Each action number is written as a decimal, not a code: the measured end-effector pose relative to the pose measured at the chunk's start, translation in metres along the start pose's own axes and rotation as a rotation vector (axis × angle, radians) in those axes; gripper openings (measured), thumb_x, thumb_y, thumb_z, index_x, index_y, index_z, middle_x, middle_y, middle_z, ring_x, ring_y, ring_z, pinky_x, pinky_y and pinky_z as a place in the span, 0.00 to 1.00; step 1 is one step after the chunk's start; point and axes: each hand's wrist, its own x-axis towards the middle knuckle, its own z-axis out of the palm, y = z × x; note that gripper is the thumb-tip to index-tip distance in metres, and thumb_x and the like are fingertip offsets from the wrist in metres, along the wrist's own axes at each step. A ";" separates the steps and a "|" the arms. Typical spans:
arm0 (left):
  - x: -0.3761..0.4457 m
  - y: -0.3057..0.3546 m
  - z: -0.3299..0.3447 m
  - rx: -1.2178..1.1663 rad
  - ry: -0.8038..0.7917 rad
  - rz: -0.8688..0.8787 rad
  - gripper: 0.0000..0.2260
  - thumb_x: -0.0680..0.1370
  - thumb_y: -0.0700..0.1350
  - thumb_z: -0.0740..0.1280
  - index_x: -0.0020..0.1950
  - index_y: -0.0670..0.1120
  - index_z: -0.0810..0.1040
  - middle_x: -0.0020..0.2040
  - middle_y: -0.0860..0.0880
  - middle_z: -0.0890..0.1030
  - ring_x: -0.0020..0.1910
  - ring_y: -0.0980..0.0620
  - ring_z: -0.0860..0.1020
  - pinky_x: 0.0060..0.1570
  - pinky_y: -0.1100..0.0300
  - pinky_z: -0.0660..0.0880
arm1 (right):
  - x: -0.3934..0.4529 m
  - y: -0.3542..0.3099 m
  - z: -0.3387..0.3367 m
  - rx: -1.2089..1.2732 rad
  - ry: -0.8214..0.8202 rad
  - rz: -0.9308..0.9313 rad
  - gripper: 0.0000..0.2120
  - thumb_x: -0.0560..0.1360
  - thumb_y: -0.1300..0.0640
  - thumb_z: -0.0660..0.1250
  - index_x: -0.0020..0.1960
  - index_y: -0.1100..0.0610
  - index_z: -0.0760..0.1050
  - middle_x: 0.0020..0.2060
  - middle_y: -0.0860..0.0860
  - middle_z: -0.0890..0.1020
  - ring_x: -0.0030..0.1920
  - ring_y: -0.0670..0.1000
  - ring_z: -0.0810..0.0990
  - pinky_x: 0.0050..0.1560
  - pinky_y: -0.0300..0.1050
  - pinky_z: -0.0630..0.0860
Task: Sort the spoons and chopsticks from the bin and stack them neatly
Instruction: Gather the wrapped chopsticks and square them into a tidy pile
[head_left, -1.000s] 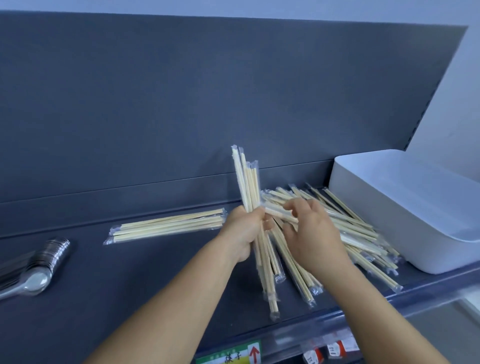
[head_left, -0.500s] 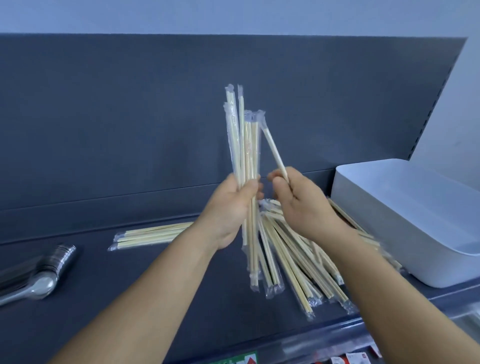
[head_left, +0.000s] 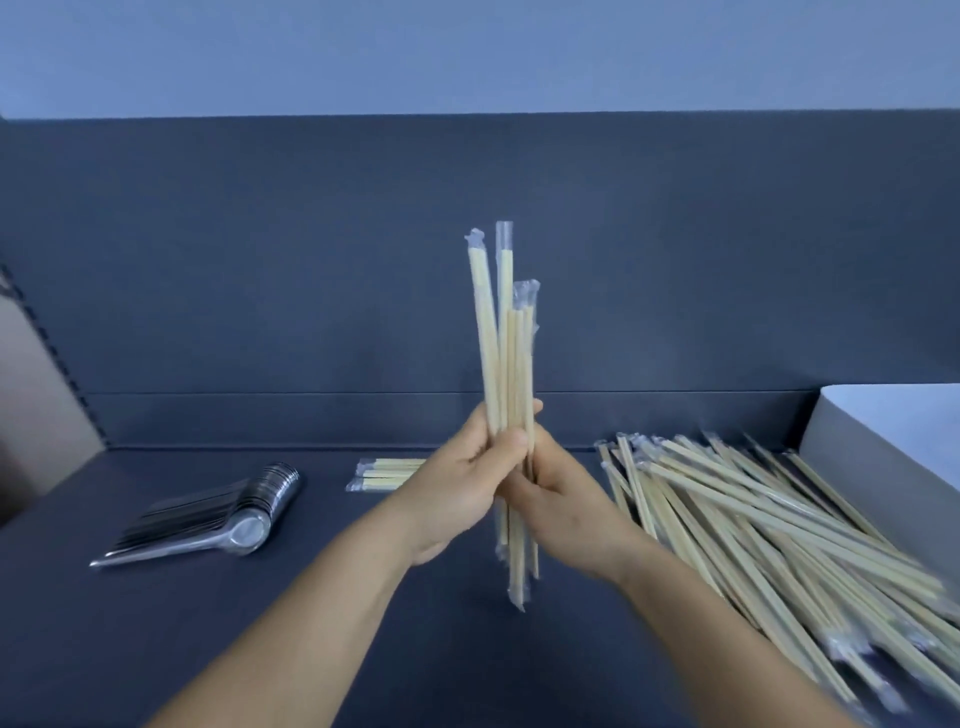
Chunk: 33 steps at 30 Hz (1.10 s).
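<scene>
Hands, two: left hand (head_left: 470, 475) and right hand (head_left: 558, 491), both gripping one upright bundle of wrapped chopsticks (head_left: 506, 364), about four packets. Left of bundle: one flat stack of chopsticks (head_left: 382, 472); farther left, one spoon stack (head_left: 208, 519). Right: loose pile (head_left: 753, 525), uncounted; white bin (head_left: 883, 447).

Wrapped chopstick bundle (head_left: 506, 374) upright, loose chopsticks (head_left: 769, 525) piled rightward, stacked spoons (head_left: 218, 514) left
</scene>
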 end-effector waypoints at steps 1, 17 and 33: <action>-0.001 0.006 -0.007 0.009 -0.014 0.034 0.13 0.81 0.46 0.61 0.65 0.56 0.70 0.62 0.61 0.76 0.59 0.65 0.74 0.48 0.74 0.73 | 0.002 -0.001 0.000 0.005 -0.029 0.006 0.10 0.81 0.59 0.58 0.62 0.53 0.69 0.50 0.46 0.79 0.54 0.42 0.78 0.55 0.39 0.76; -0.001 0.021 -0.015 -0.039 0.022 0.168 0.12 0.69 0.48 0.75 0.45 0.41 0.80 0.40 0.43 0.85 0.42 0.47 0.84 0.40 0.58 0.80 | -0.009 0.018 0.017 0.236 -0.086 0.234 0.07 0.77 0.65 0.64 0.54 0.62 0.78 0.47 0.50 0.84 0.53 0.47 0.82 0.52 0.35 0.75; -0.013 0.030 -0.069 0.706 0.490 0.408 0.35 0.70 0.55 0.72 0.73 0.55 0.61 0.68 0.60 0.68 0.69 0.62 0.63 0.66 0.72 0.57 | 0.011 0.025 0.001 -0.858 0.146 0.260 0.02 0.76 0.56 0.63 0.49 0.50 0.73 0.39 0.50 0.80 0.42 0.54 0.78 0.38 0.46 0.68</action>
